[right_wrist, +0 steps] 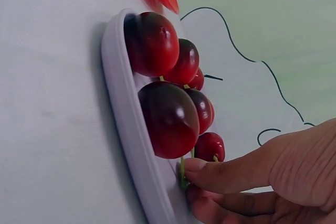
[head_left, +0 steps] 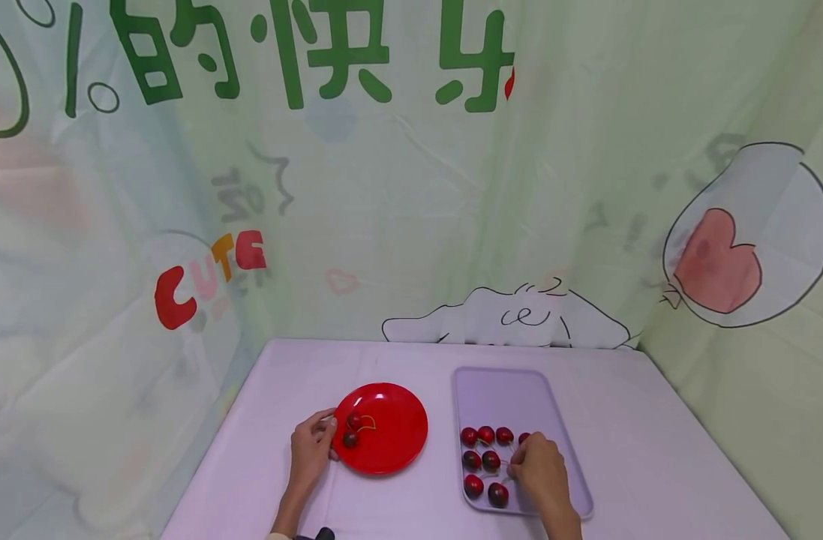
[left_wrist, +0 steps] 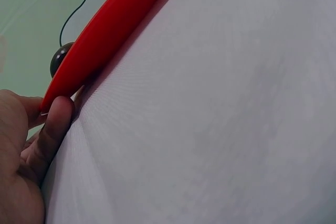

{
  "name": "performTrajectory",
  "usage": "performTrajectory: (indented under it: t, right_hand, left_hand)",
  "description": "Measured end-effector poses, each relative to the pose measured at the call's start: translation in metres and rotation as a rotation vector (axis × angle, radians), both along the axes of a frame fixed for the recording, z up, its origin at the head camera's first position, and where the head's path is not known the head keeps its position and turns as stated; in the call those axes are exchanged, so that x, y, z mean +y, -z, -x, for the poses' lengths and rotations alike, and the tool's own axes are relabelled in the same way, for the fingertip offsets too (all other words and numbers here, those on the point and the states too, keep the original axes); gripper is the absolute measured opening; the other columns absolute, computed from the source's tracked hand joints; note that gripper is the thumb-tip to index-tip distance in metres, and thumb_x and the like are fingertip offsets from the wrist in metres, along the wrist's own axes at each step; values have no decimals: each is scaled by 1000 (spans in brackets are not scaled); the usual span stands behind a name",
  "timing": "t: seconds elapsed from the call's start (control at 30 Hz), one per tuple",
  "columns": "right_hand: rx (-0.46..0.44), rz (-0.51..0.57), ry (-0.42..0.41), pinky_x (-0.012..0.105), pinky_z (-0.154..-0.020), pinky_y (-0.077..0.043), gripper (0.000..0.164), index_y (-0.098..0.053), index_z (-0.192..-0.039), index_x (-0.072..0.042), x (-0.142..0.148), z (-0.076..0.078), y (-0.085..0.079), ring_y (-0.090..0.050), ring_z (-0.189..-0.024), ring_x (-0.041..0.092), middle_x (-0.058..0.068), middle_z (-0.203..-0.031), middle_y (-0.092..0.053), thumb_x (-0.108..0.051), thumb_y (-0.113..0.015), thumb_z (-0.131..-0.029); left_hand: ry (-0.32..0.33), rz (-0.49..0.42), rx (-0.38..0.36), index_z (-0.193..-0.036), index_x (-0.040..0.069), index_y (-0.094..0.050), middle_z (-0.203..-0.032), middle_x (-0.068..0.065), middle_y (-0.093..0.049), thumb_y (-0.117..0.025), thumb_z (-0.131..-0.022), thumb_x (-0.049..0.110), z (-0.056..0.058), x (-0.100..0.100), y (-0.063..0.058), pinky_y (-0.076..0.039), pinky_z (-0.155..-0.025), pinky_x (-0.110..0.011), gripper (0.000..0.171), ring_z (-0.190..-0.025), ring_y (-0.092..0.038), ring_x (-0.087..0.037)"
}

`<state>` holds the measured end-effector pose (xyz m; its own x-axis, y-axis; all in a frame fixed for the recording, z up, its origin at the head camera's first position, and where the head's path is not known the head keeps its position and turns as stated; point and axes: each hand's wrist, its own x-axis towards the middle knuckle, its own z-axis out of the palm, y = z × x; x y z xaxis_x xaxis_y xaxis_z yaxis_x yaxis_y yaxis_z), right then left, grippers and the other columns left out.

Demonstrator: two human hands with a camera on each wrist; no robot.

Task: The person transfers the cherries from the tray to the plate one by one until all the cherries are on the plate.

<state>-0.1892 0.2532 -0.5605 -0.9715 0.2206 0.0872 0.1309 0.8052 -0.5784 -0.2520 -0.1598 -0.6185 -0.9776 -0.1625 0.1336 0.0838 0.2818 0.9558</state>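
My left hand [head_left: 310, 450] grips the left rim of a round red plate [head_left: 397, 442], thumb and fingers on either side of its edge. Two cherries [head_left: 351, 439] with stems lie on the plate's left side. On the right, a lilac tray [head_left: 502, 394] carries several dark red cherries [head_left: 473, 486] in rows in its near half. My right hand [head_left: 541, 469] is over the tray's near right part and partly hides one cherry [head_left: 524, 438]. Seen from the right wrist, its thumb and finger pinch at a green stem [right_wrist: 192, 152] beside the cherries.
The table [head_left: 357, 360] has a pale lilac cover. Printed curtains [head_left: 411, 225] hang behind it and at both sides. A small black object [head_left: 325, 533] shows by my left wrist. The tray has a low raised rim.
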Motion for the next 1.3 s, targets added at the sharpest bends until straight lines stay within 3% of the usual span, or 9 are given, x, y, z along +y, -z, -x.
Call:
performTrajectory:
  t: [0.3, 0.97, 1.13, 1.3]
  right_hand:
    - [5, 33, 37, 45, -62, -52, 22, -73, -70, -9, -3, -4, 2, -63, -68, 23, 5, -70, -67, 3, -92, -75]
    - [-25, 121, 75, 40, -65, -49, 11, -79, -73, -6, 0, -11, -3, -64, -74, 25, 9, -77, -75, -5, -88, -79]
    - [-36, 160, 83, 35, -65, -45, 10, -81, -73, -4, 4, -10, 4, -60, -72, 20, 4, -74, -74, -6, -87, -81]
    - [-43, 209, 90, 32, -63, -43, 10, -81, -74, -2, 2, -13, 0, -59, -67, 16, 1, -65, -72, -5, -86, -83]
  left_hand:
    - [2, -2, 1, -140, 2, -71, -115, -23, -78, -66, -110, 12, -1, 0, -1, -58, -54, -21, 32, -49, -63, -13]
    - [-10, 12, -4, -141, 2, -70, -117, -24, -77, -66, -110, 12, -4, 2, -5, -57, -55, -20, 33, -51, -64, -14]
    - [-7, 11, -11, -142, 2, -70, -120, -25, -77, -66, -110, 11, -5, 2, -5, -58, -55, -20, 33, -51, -64, -14]
    - [-4, 7, -8, -142, 2, -70, -120, -25, -77, -66, -110, 11, -4, 2, -4, -58, -55, -20, 33, -51, -63, -14]
